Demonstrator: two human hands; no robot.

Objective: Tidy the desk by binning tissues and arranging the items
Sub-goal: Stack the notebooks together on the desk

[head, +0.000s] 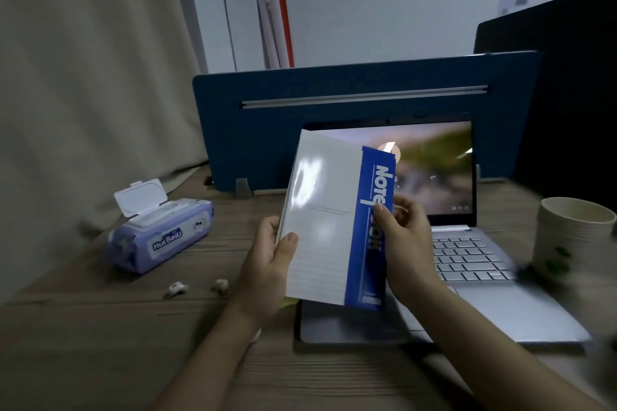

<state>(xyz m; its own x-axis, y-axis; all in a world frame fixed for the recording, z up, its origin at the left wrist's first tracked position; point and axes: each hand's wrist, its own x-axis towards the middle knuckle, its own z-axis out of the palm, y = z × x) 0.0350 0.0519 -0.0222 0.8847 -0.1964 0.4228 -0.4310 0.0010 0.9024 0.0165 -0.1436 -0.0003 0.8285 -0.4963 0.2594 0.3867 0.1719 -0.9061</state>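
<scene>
The left hand (271,253) grips the left edge of a white and blue notebook (330,223), and the right hand (405,240) pinches its blue spine side. The notebook is held upright above the wooden worktop (117,327), in front of the open laptop (467,243). Two earbuds (200,287) lie to the left. Farther left a wipes pack (160,230) sits with its lid open. A paper cup (571,237) stands at the right.

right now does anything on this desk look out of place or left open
Yes. The purple wet-wipe pack at the left has its white flip lid standing open, and two small white earbuds lie loose on the wooden desk beside it, with no case in view.
</scene>
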